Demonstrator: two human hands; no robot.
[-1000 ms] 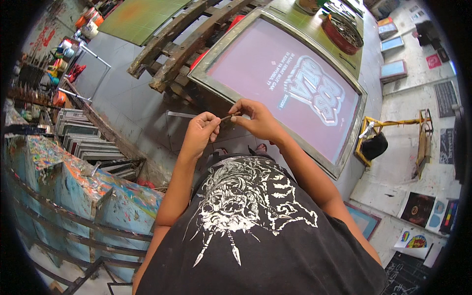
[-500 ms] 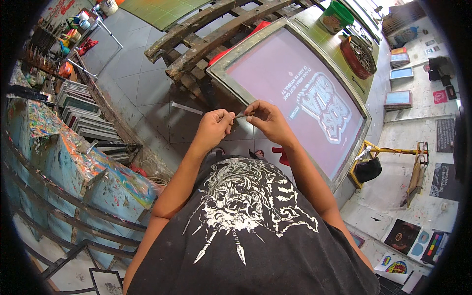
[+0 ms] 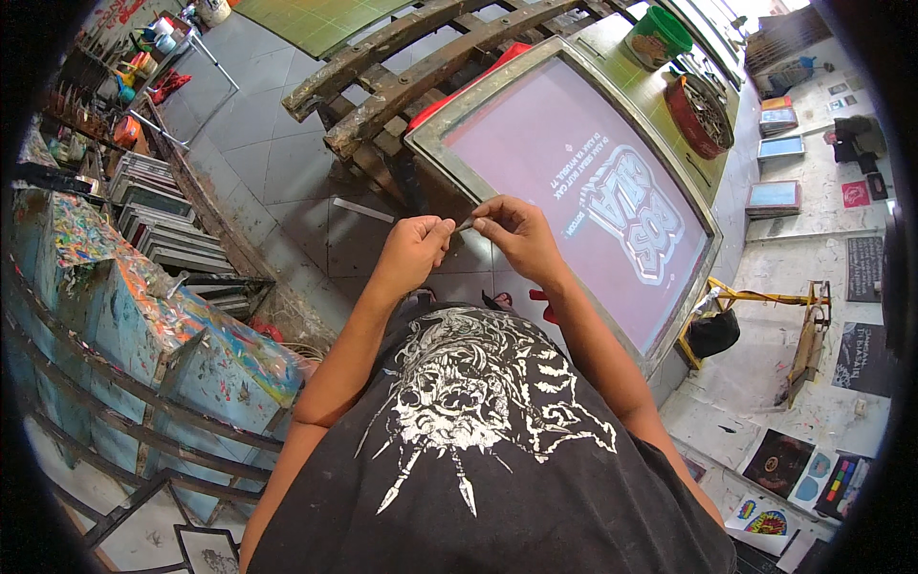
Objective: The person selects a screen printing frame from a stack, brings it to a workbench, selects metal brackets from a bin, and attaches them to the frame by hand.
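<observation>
Both hands meet in front of my chest over the floor. My left hand [image 3: 416, 253] is closed, its thumb and forefinger pinched together. My right hand [image 3: 519, 237] pinches a small, thin, dark piece [image 3: 466, 226] whose other end meets the left fingertips. It is too small for its kind to show. Just right of the hands lies a screen-printing frame [image 3: 457, 187] with a pinkish mesh [image 3: 516, 124] that bears white lettering. Its near left corner is close behind my right hand.
Heavy wooden rails [image 3: 392, 100] stand beyond the hands. On the green table [image 3: 612, 57] sit a green bucket [image 3: 660, 38] and a dark red tray [image 3: 698, 120] with many small pieces. Stacked frames [image 3: 163, 215] and a paint-splashed blue rack [image 3: 124, 316] stand left. A white strip [image 3: 364, 210] lies on the floor.
My right fingers have drawn closer together around the small dark piece and tilted a little, so less of it shows. The left hand stays nearly still.
</observation>
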